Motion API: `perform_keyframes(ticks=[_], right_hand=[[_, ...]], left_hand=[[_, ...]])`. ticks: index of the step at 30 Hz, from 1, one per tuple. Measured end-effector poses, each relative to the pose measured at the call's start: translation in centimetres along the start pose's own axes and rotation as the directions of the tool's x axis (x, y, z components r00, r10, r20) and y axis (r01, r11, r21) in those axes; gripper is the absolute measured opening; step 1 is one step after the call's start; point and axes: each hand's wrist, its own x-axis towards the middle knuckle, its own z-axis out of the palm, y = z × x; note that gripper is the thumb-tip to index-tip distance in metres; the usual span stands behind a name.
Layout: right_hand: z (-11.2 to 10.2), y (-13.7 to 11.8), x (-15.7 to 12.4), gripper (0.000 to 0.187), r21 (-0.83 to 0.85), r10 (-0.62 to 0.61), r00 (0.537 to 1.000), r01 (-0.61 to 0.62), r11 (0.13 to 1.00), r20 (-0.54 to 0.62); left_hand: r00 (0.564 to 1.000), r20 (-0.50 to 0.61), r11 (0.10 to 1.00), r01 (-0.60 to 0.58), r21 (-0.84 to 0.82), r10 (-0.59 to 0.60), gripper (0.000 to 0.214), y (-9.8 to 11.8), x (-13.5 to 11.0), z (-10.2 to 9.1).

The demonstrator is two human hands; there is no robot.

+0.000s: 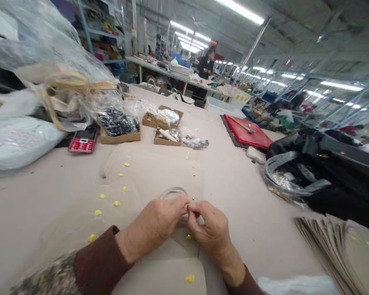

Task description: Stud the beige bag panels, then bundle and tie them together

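My left hand [155, 225] and my right hand [210, 229] meet over a beige cut piece [160, 172] on the table, fingertips pinched together on a tiny yellow bit [185, 206]. A clear ring of tape [173, 192] lies just beyond my fingers. Small yellow scraps [117, 203] are scattered over the piece to the left, and tiny metal studs [193, 166] dot it further out. Both hands are closed in a pinch; what exactly sits between the fingers is too small to name.
Cardboard trays [119, 137] of hardware stand at the back, with a red phone [83, 144] and plastic bags [18, 139] to the left. A red board with a hammer [247, 133], black bags [326, 172] and stacked cut pieces [332, 246] lie right. A person [206, 63] works far off.
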Motion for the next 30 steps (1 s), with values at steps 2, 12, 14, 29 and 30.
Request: perform_keyframes(ticks=[2,12,14,29,30], right_hand=[[-0.1,-0.5,-0.1,0.018,0.017,0.032,0.999,-0.032,0.999,-0.012],[0.1,1.5,-0.1,0.024,0.495,0.800,0.530,-0.794,0.353,0.281],[-0.1,2.9,-0.3,0.030,0.470,0.813,0.481,-0.830,0.302,0.328],[1.2,3.3,-0.2,0.024,-0.028,0.607,0.761,-0.618,0.786,0.228],[1.3,3.3,-0.1,0.022,-0.049,0.585,0.780,-0.591,0.805,0.222]], left_hand=[[0.999,-0.033,1.000,0.013,-0.018,-0.013,0.013,0.2,0.0,-0.2],[0.943,-0.247,0.970,-0.188,0.156,0.222,0.017,2.1,0.9,-1.2],[0.975,-0.163,0.963,-0.106,0.248,0.149,0.015,1.8,1.1,-1.2],[0.972,0.177,0.914,0.074,0.400,-0.156,0.013,0.1,1.5,0.0],[0.971,0.179,0.914,0.075,0.399,-0.158,0.012,0.1,1.5,0.0]])
